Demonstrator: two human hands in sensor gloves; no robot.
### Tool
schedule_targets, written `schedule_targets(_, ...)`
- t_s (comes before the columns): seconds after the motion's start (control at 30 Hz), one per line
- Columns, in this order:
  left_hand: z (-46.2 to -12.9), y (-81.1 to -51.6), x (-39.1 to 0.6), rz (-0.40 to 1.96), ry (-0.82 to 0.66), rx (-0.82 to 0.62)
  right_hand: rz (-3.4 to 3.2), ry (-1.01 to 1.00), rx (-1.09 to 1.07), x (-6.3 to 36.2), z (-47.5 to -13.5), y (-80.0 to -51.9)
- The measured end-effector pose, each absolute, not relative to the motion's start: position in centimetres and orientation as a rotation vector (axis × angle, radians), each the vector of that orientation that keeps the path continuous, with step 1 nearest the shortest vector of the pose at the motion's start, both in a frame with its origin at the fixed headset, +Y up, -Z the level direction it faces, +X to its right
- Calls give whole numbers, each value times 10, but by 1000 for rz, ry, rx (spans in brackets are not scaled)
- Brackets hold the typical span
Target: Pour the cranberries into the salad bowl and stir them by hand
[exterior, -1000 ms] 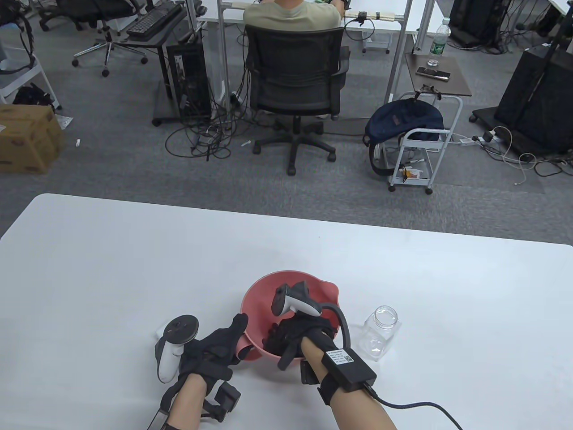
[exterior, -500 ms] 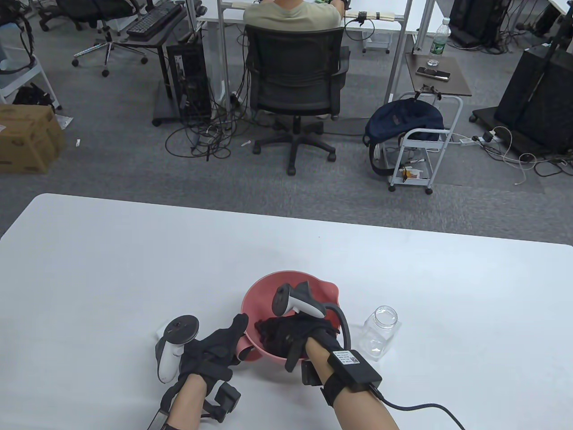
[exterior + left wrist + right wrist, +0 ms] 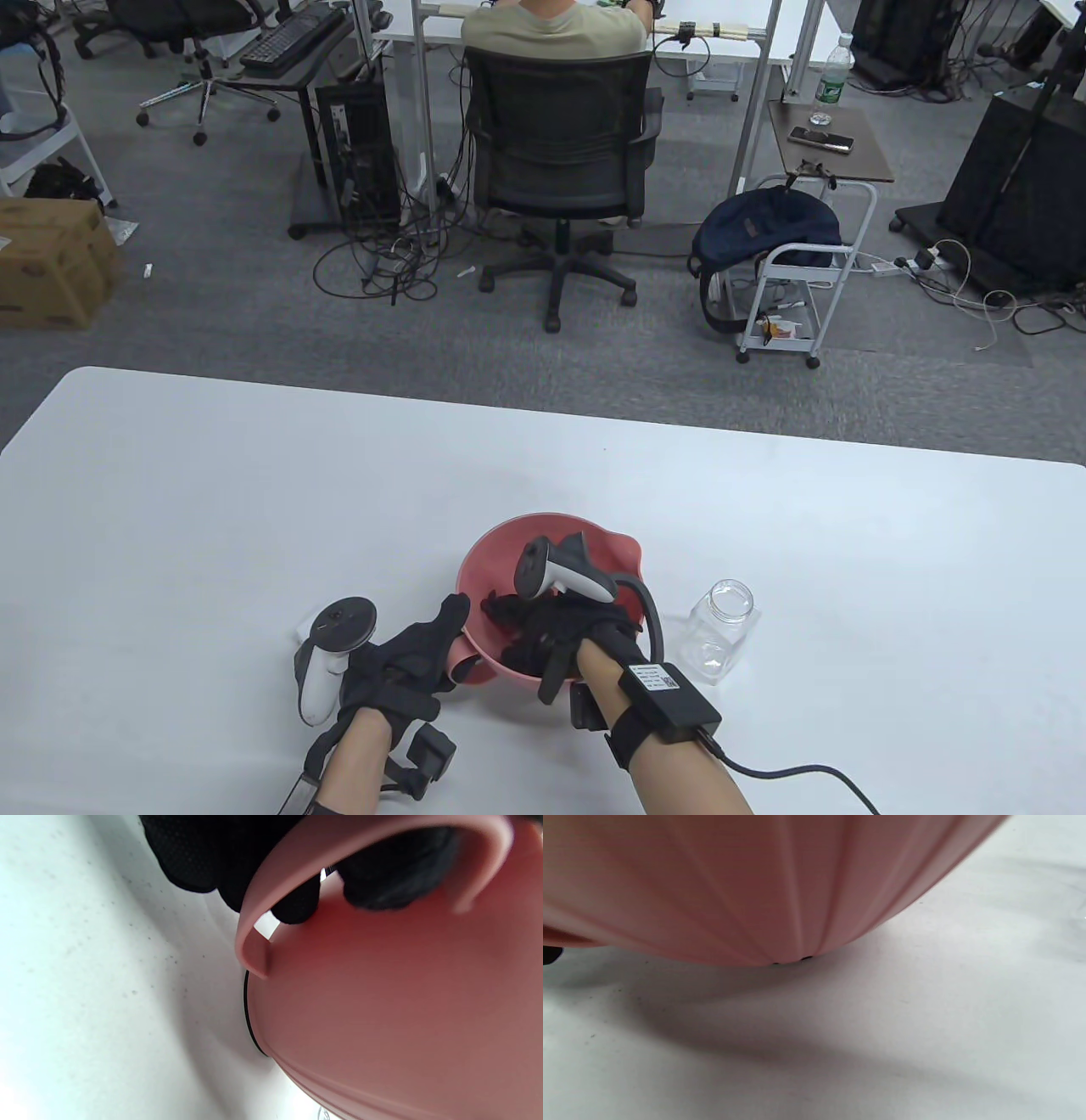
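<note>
From above: the pink salad bowl (image 3: pixel 501 552) sits on the white table (image 3: pixel 212 509) at about 6 o'clock, near the person's edge. The right hand (image 3: pixel 551 632) is down inside it, fingers dipping toward the bottom, so I'd say stirring is underway. Whether those fingers are curled or straight, I can't tell from here. The left hand (image 3: pixel 407 658) grips the bowl's handle at roughly 8 o'clock, presumably to stop it skating around. An empty clear jar (image 3: pixel 719 628) stands at 3 o'clock from the bowl, lid off, so pouring looks done. The cranberries must be in the bowl, but the hand hides them.

Left wrist cam: black fingers (image 3: pixel 297 906) hooked through the loop handle (image 3: pixel 271 895), properly clamped.

Right wrist cam: only the bowl's ribbed outside (image 3: pixel 755 891) resting on the table, no fingers visible
</note>
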State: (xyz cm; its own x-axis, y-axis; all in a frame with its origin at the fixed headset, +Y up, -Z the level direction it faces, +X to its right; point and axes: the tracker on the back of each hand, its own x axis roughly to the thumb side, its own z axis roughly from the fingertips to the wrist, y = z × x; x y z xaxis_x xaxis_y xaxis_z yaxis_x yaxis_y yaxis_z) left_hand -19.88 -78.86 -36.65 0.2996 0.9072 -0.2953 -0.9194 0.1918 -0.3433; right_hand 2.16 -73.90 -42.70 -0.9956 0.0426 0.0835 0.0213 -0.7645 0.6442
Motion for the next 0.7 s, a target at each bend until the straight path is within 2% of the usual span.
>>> schedule_targets(0.4,-367,-789,-199,1284,32,-504,2939,1177,73,21,-427,-741)
schedule_targets(0.7,-367,-789,-199,1285,34,-503,2932,1140,23,23,-428,-740)
